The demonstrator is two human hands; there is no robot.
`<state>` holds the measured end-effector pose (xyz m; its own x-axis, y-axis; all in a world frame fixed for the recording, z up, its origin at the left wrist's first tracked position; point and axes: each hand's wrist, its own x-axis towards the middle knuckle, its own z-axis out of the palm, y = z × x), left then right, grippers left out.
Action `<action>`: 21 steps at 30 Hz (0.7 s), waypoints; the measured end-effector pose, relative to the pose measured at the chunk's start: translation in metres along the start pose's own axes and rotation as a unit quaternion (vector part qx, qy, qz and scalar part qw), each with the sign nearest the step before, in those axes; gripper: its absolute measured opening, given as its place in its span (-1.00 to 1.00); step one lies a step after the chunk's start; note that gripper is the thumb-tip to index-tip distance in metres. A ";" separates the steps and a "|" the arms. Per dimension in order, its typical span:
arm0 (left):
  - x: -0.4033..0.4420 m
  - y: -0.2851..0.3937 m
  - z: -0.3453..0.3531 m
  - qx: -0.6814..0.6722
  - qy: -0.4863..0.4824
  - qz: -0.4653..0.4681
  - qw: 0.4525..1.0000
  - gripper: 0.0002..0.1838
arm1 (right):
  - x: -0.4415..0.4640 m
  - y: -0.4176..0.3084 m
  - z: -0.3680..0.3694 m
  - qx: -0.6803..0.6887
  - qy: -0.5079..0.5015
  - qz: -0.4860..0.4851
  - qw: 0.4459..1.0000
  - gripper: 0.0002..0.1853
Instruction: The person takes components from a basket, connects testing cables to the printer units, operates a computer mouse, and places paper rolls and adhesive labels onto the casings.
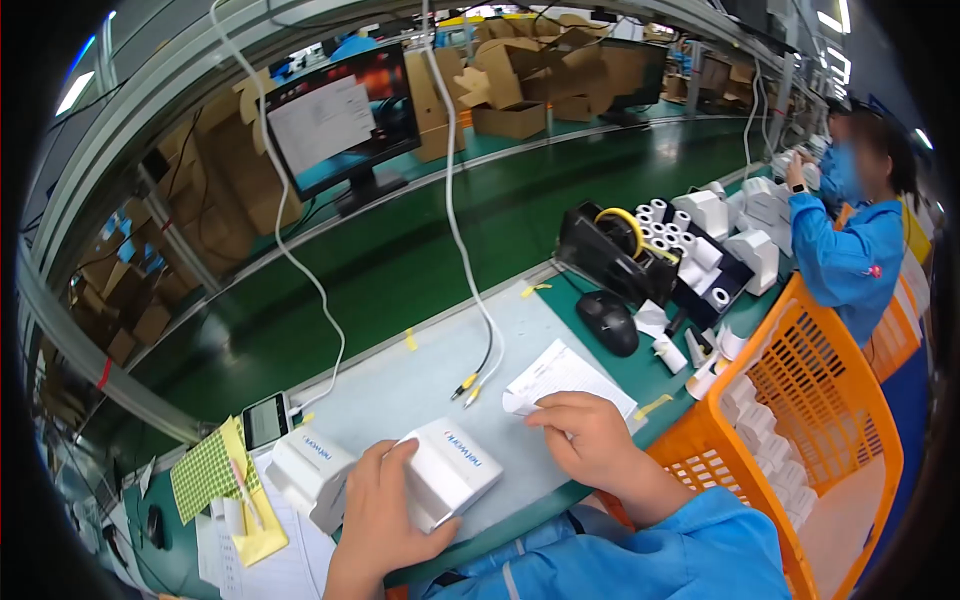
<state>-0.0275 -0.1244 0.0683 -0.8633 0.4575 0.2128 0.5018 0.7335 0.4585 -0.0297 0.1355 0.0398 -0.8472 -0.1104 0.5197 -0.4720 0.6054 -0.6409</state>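
1. A seated worker's left hand [385, 510] gripped the white device marked "network" [458, 468] at a bench, fingers spread over one side and thumb against its near edge. The device rested on a pale mat [390, 370].

2. Beyond the device and to its right, the right hand [590, 440] pinched a printed paper sheet [570, 385] by its near edge between thumb and forefinger, the other fingers curled in.

3. Just left of the device stood a second white device [312, 470] with the same lettering; past that lay a handheld screen unit [265, 420] and a yellow-green checked cloth [200, 472].

4. Directly beyond the device, cable ends with yellow tips [466, 390] lay on the mat.

5. Farther off to the device's right, I saw a black mouse [607, 323], a cluster of white paper rolls [668, 225] and more white housings [755, 255].

6. An orange basket [830, 400] holding white parts [765, 440] stood well to the device's right; beyond it, a co-worker in blue [850, 250] had a raised hand [797, 170] near white pieces, its exact grip unclear.
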 end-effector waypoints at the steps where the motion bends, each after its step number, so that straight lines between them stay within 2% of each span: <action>1: 0.005 0.001 0.001 -0.004 -0.007 -0.001 1.000 -0.01 | 0.000 0.003 0.007 -0.026 -0.009 -0.010 1.000 -0.79; 5: 0.010 -0.001 0.012 -0.039 0.009 -0.010 0.999 0.02 | 0.000 -0.006 0.023 -0.060 -0.049 0.006 0.997 -0.77; 8: 0.007 -0.011 0.028 -0.111 0.149 0.027 0.982 -0.23 | -0.004 -0.003 0.029 -0.045 -0.109 0.028 0.993 -0.72; 10: 0.001 -0.024 0.044 -0.370 0.174 -0.050 0.911 -0.23 | -0.007 0.004 0.034 0.067 -0.084 0.022 0.994 -0.70; 12: -0.005 -0.014 0.015 -0.304 0.049 -0.101 0.946 0.00 | -0.005 0.002 0.032 0.077 -0.010 0.028 0.997 -0.62; 15: 0.002 0.005 -0.002 -0.112 -0.024 0.034 0.993 0.04 | 0.004 -0.003 0.030 0.083 0.040 -0.103 0.990 -0.56; 18: 0.010 0.014 -0.007 -0.127 -0.091 0.054 0.986 0.08 | 0.010 -0.013 0.024 0.103 -0.194 -0.118 0.968 -0.06; 19: 0.013 0.016 -0.010 -0.102 -0.104 0.071 0.987 0.10 | 0.011 -0.013 0.029 0.027 -0.178 -0.178 0.967 -0.14; 21: 0.014 0.019 -0.014 -0.056 -0.102 0.103 0.988 0.09 | 0.016 -0.019 0.029 0.021 -0.176 -0.161 0.971 -0.12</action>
<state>-0.0306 -0.1115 0.0916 -0.7093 0.6914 0.1373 0.6463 0.5602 0.5181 -0.0411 0.0998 0.0441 -0.6811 -0.5555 0.4770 -0.7298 0.4626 -0.5034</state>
